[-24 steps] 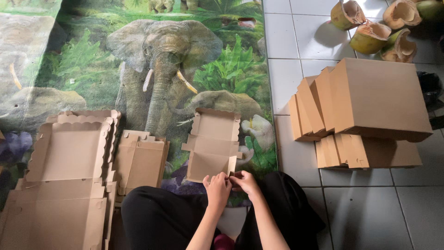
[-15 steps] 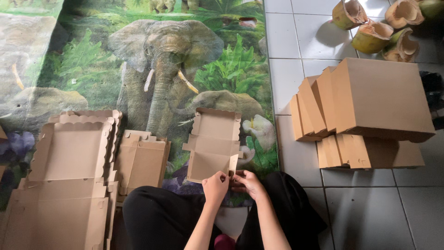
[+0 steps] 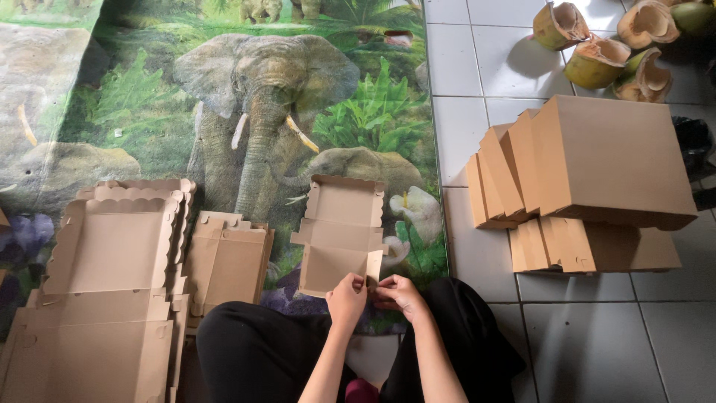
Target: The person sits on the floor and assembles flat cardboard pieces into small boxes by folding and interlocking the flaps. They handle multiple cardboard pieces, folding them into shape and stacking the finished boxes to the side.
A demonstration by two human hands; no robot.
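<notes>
Both hands, left hand (image 3: 347,297) and right hand (image 3: 400,294), pinch the flat cardboard box blank (image 3: 339,235) at its near corner; fingertips hidden behind the flap.

Brown cardboard box (image 3: 339,235), elephant-print mat (image 3: 261,112)
</notes>
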